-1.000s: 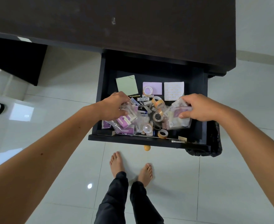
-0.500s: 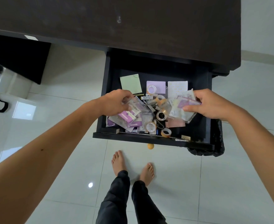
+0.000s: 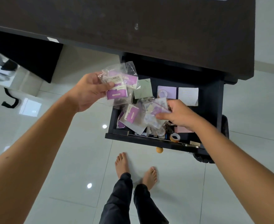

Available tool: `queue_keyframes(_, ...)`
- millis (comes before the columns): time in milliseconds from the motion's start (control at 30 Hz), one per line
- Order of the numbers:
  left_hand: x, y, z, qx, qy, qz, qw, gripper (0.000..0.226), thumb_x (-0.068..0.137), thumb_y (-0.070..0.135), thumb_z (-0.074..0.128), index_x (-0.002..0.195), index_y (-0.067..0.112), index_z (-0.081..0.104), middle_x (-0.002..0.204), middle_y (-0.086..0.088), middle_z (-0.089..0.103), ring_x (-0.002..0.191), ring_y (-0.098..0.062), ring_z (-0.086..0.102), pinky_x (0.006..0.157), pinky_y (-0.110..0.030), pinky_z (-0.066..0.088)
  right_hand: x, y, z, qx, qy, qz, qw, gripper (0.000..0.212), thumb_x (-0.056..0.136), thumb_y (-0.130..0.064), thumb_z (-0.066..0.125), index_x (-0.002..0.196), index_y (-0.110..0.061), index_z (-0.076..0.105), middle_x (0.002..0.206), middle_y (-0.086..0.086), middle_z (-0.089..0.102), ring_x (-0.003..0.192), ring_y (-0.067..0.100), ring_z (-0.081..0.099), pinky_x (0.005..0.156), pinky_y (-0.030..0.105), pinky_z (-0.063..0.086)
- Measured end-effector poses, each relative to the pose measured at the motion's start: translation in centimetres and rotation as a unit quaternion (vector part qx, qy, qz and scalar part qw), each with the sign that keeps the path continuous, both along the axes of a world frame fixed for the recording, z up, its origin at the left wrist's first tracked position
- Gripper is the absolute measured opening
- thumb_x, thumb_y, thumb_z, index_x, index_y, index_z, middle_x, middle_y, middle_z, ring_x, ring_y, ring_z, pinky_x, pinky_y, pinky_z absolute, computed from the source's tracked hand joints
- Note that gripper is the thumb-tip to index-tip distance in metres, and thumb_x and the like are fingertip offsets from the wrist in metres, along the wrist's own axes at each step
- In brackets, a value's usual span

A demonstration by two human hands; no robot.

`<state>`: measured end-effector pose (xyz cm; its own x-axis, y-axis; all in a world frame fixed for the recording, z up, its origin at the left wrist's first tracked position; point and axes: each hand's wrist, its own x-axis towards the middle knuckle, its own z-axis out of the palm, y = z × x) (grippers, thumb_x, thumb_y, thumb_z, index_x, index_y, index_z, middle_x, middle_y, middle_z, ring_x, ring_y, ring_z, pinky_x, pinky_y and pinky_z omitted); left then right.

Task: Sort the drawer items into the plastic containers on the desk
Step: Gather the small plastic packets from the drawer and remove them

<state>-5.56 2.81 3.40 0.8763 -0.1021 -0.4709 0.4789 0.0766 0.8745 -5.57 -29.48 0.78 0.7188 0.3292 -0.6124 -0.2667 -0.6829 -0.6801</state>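
Now, packets in my left hand: my left hand point(image 3: 91, 91) pinches a bunch of clear plastic packets with purple cards point(image 3: 118, 83), thumb on top, held up over the floor just left of the drawer's back corner.
Packets in my right hand: my right hand point(image 3: 180, 115) grips another clear packet with a purple card point(image 3: 157, 109), fingers curled round it, low over the drawer's middle.
Drawer: the open dark drawer point(image 3: 149, 139) holds more purple-card packets point(image 3: 131, 115) at its left, a tape roll point(image 3: 175, 137) near the front, and green point(image 3: 143, 91), lilac point(image 3: 171, 92) and white point(image 3: 188, 96) sticky notes along the back.
Desk: the dark desktop point(image 3: 133, 21) runs above the drawer.
Floor: my bare feet point(image 3: 121, 162) stand on pale glossy tiles point(image 3: 52, 175).
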Motion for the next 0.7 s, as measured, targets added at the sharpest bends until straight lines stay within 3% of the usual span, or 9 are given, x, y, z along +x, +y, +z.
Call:
queue_keyframes(33, -0.3, 0.5, -0.1, -0.013, -0.002, 0.015, 1.0, 0.014, 0.095, -0.002, 0.062, 0.108, 0.003, 0.067, 0.103, -0.007, 0.078, 0.101, -0.023, 0.074, 0.099, -0.037, 0.06, -0.2, 1.0, -0.6, -0.002, -0.005, 0.006, 1.0, 0.021, 0.087, -0.031, 0.086, 0.096, -0.017, 0.073, 0.09, 0.003, 0.076, 0.083, 0.018, 0.074, 0.086, 0.042, 0.06)
queue_keyframes(100, -1.0, 1.6, -0.4, -0.026, 0.0, 0.04, 0.999, 0.019, 0.097, -0.004, 0.061, 0.115, -0.005, 0.064, 0.113, -0.015, 0.075, 0.109, -0.028, 0.071, 0.103, -0.041, 0.058, -0.8, 2.9, -0.9, -0.023, -0.019, 0.031, 0.999, 0.025, 0.087, -0.033, 0.086, 0.087, -0.016, 0.067, 0.074, -0.006, 0.064, 0.065, 0.007, 0.062, 0.065, 0.026, 0.046)
queue_keyframes(133, -1.3, 2.2, -0.7, -0.028, 0.003, 0.046, 0.999, 0.025, 0.097, -0.004, 0.061, 0.121, -0.01, 0.061, 0.12, -0.019, 0.073, 0.115, -0.031, 0.07, 0.104, -0.042, 0.057, -1.0, 3.6, -1.1, -0.037, -0.031, 0.045, 0.998, 0.03, 0.086, -0.036, 0.086, 0.087, -0.012, 0.066, 0.074, -0.004, 0.061, 0.064, 0.011, 0.058, 0.061, 0.028, 0.041)
queue_keyframes(233, -1.9, 3.1, -1.1, -0.028, 0.016, 0.052, 0.998, 0.03, 0.097, -0.002, 0.062, 0.124, -0.013, 0.06, 0.126, -0.022, 0.071, 0.119, -0.034, 0.067, 0.106, -0.045, 0.056, -1.5, 5.1, -1.9, -0.077, -0.06, 0.063, 0.993, 0.04, 0.084, -0.043, 0.086, 0.085, -0.008, 0.066, 0.079, 0.008, 0.067, 0.069, 0.024, 0.061, 0.063, 0.037, 0.045)
queue_keyframes(333, -2.2, 3.0, -1.1, -0.026, 0.019, 0.051, 0.998, 0.028, 0.094, 0.001, 0.064, 0.12, -0.008, 0.062, 0.127, -0.023, 0.07, 0.116, -0.032, 0.069, 0.106, -0.044, 0.056, -2.1, 5.4, -2.6, -0.121, -0.071, 0.089, 0.986, 0.039, 0.087, -0.038, 0.084, 0.083, -0.003, 0.068, 0.083, 0.015, 0.07, 0.071, 0.025, 0.062, 0.058, 0.033, 0.041)
queue_keyframes(433, -2.4, 3.0, -1.3, -0.02, 0.023, 0.048, 0.998, 0.035, 0.096, 0.001, 0.065, 0.127, -0.012, 0.059, 0.134, -0.028, 0.066, 0.117, -0.033, 0.068, 0.108, -0.048, 0.054, -2.6, 5.7, -3.2, -0.152, -0.111, 0.106, 0.976, 0.033, 0.087, -0.031, 0.083, 0.083, -0.003, 0.068, 0.094, 0.009, 0.064, 0.082, 0.024, 0.058, 0.057, 0.032, 0.037)
queue_keyframes(533, -2.3, 2.8, -1.4, -0.017, 0.024, 0.047, 0.998, 0.038, 0.098, 0.0, 0.063, 0.132, -0.015, 0.055, 0.136, -0.029, 0.065, 0.118, -0.034, 0.067, 0.108, -0.047, 0.054, -2.8, 5.9, -3.4, -0.159, -0.132, 0.106, 0.973, 0.03, 0.088, -0.032, 0.082, 0.094, -0.006, 0.07, 0.101, 0.003, 0.057, 0.091, 0.022, 0.054, 0.067, 0.032, 0.037)
queue_keyframes(633, -2.2, 2.6, -1.1, -0.022, 0.024, 0.044, 0.998, 0.03, 0.097, 0.001, 0.063, 0.125, -0.008, 0.06, 0.131, -0.025, 0.069, 0.116, -0.032, 0.069, 0.106, -0.045, 0.056, -2.9, 5.6, -2.2, -0.112, -0.1, 0.068, 0.986, 0.021, 0.09, -0.031, 0.079, 0.094, -0.014, 0.069, 0.083, -0.003, 0.06, 0.074, 0.019, 0.061, 0.053, 0.023, 0.039)
queue_keyframes(700, -2.1, 2.5, -0.9, -0.02, 0.026, 0.04, 0.999, 0.023, 0.098, 0.0, 0.062, 0.121, -0.003, 0.064, 0.125, -0.021, 0.071, 0.113, -0.03, 0.07, 0.103, -0.043, 0.058, -2.7, 5.0, -1.4, -0.079, -0.072, 0.056, 0.993, 0.013, 0.093, -0.028, 0.076, 0.091, -0.02, 0.065, 0.077, -0.005, 0.062, 0.061, 0.013, 0.058, 0.055, 0.024, 0.046)
